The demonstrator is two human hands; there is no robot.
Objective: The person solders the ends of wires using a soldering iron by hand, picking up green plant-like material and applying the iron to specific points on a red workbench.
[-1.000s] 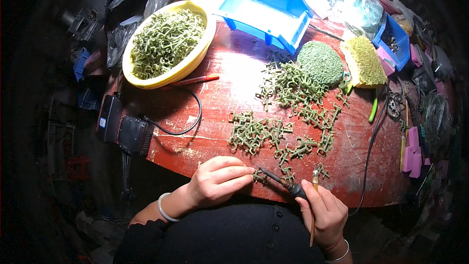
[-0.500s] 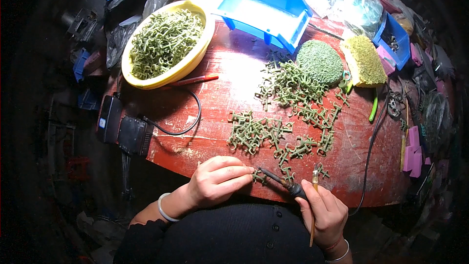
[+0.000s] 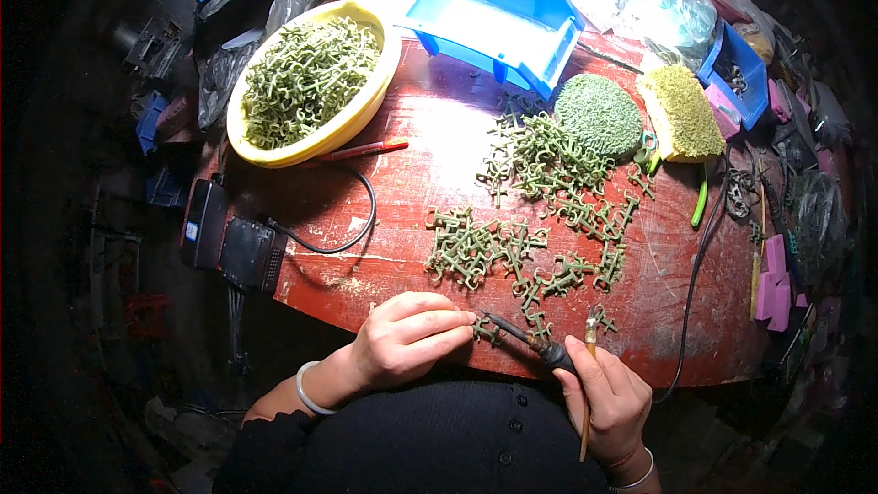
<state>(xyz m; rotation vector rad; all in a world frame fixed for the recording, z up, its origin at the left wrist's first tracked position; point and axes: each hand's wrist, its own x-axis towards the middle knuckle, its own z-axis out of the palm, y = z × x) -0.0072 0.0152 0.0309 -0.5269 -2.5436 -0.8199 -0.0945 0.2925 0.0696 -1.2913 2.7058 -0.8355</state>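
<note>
My left hand (image 3: pixel 407 336) is closed at the table's near edge, its fingertips pinching a small green hooked piece (image 3: pixel 485 329). My right hand (image 3: pixel 611 395) grips a soldering-iron-like pen (image 3: pixel 547 349) with a dark handle and thin dark tip; the tip points left, close to the piece at my left fingertips. Whether the two touch I cannot tell. A slim brown stick with a metal-like upper end (image 3: pixel 586 402) is also tucked in my right hand. Beyond my hands lie loose heaps of similar green pieces (image 3: pixel 471 247), and farther back a bigger heap (image 3: pixel 549 160).
A yellow basin (image 3: pixel 389 82) full of green pieces stands at the back left, near a red pen (image 3: pixel 370 148) and black boxes with a cable (image 3: pixel 251 252). A blue bin (image 3: pixel 526 64), a rounded green mound (image 3: pixel 599 117) and a yellow-green block (image 3: pixel 681 114) sit at the back. A black cord (image 3: pixel 692 297) runs along the right.
</note>
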